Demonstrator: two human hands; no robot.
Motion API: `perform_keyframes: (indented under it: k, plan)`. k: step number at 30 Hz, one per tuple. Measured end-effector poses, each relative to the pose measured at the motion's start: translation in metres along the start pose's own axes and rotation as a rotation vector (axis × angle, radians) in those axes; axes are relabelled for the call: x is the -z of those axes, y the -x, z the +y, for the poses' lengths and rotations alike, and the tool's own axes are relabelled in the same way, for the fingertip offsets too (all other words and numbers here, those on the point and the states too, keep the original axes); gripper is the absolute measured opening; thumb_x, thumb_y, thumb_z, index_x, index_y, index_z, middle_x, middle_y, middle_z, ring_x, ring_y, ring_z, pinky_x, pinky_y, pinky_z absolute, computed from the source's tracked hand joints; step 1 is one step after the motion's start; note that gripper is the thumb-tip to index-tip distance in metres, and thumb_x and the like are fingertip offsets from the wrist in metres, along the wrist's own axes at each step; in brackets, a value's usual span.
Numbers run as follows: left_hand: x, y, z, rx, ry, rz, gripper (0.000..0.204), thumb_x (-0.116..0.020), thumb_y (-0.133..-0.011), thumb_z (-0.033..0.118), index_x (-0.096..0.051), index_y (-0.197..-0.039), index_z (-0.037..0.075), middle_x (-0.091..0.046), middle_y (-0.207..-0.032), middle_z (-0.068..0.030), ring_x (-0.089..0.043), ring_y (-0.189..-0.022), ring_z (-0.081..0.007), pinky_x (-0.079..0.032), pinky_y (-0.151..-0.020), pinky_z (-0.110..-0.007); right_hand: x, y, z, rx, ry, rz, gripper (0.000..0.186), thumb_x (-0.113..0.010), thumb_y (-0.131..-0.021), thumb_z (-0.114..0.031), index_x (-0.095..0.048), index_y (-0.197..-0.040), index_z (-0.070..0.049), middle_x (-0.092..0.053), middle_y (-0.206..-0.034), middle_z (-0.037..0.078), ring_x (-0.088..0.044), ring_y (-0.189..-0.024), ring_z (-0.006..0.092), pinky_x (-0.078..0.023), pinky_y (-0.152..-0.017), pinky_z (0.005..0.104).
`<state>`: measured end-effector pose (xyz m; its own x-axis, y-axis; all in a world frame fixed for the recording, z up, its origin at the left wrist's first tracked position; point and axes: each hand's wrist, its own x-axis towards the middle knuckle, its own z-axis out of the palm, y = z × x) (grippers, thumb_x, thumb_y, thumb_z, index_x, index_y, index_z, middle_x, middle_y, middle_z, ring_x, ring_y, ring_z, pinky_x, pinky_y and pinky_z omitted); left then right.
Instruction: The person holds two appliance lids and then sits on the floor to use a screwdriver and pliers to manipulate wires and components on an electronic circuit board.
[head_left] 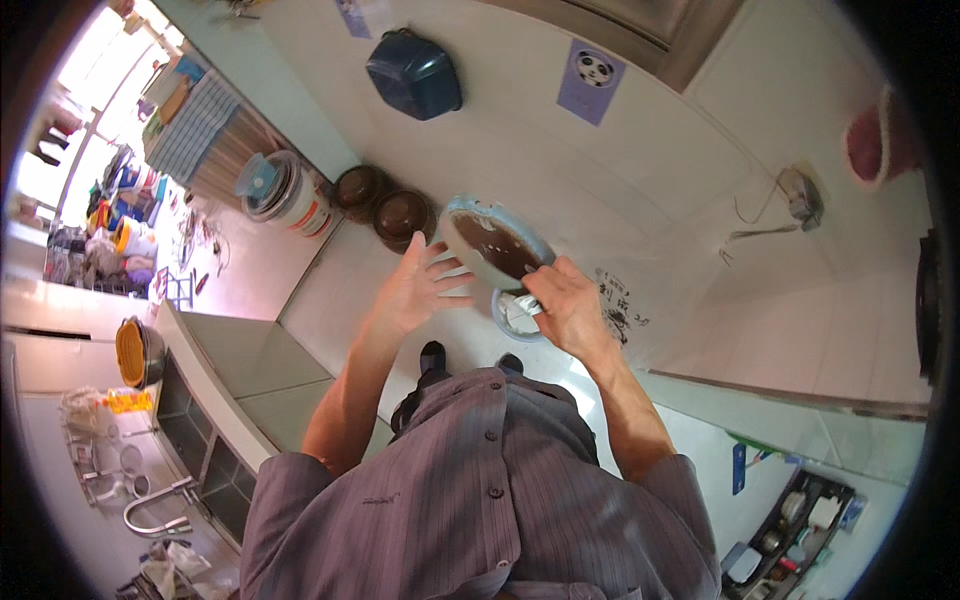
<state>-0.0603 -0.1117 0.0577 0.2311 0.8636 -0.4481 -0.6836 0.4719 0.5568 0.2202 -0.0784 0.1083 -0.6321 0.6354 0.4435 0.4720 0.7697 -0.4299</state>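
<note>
The step in hand looks like a one-handed hold on the round disc (497,240), brown-faced with a pale-blue rim and held tilted. The right hand (566,303) pinches the disc's lower right rim between thumb and fingers. The left hand (415,288) is just beside the disc's left edge, its fingers spread; whether they touch it is unclear. As a judgement, the next move calls for a firm rim grip, since one edge seems to carry the weight. Counted: two hands; one disc; one small round container (511,331) with white material (518,315) in it, just below the disc; two brown round vessels (403,214) left of the disc; one white bucket (304,213) farther left; one dark-blue box (413,75) above and left; two purple cards (591,85) above, one to either side
</note>
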Motion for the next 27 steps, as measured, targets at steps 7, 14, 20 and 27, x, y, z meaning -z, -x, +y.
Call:
perform_keyframes:
  k: [7,14,20,27]
  plan:
    - [0.019,0.010,-0.022,-0.240,0.180,0.148,0.036,-0.057,-0.093,0.001,-0.054,-0.128,-0.005,-0.064,-0.128,-0.0156,-0.063,-0.116,-0.0317,-0.050,-0.103,-0.047,-0.036,-0.006,-0.005,0.209,0.044,-0.163,0.048,-0.073,-0.061,0.003,-0.066,-0.107,-0.011,-0.064,-0.107,0.002,-0.060,-0.097,0.0244,-0.058,-0.071,0.0356]
    - [0.064,0.036,-0.028,-0.388,0.153,0.352,0.042,-0.053,-0.087,-0.009,-0.054,-0.129,-0.007,-0.064,-0.127,-0.0190,-0.064,-0.115,-0.0328,-0.051,-0.102,-0.048,-0.065,-0.011,-0.001,-0.266,-0.372,0.008,0.042,-0.073,-0.079,-0.002,-0.066,-0.120,-0.007,-0.064,-0.115,0.014,-0.066,-0.094,0.0318,-0.054,-0.085,0.0369]
    - [0.103,0.066,-0.009,-0.405,0.163,0.400,0.042,-0.054,-0.087,-0.008,-0.055,-0.129,-0.007,-0.064,-0.127,-0.0198,-0.065,-0.113,-0.0334,-0.053,-0.099,-0.048,-0.110,-0.047,-0.019,-0.798,-0.715,-0.123,0.036,-0.074,-0.091,-0.027,-0.066,-0.112,0.001,-0.066,-0.090,0.004,-0.057,-0.079,0.0132,-0.048,-0.070,0.0305]
    - [0.155,0.079,0.029,-0.377,-0.007,0.441,0.039,-0.067,-0.082,-0.004,-0.064,-0.121,-0.004,-0.070,-0.116,-0.0122,-0.066,-0.106,-0.0242,-0.051,-0.098,-0.041,-0.161,-0.104,-0.071,-0.916,-0.973,-0.275,0.023,-0.072,-0.090,-0.015,-0.067,-0.109,-0.004,-0.062,-0.079,-0.003,-0.046,-0.058,0.0039,-0.035,-0.050,0.0244]
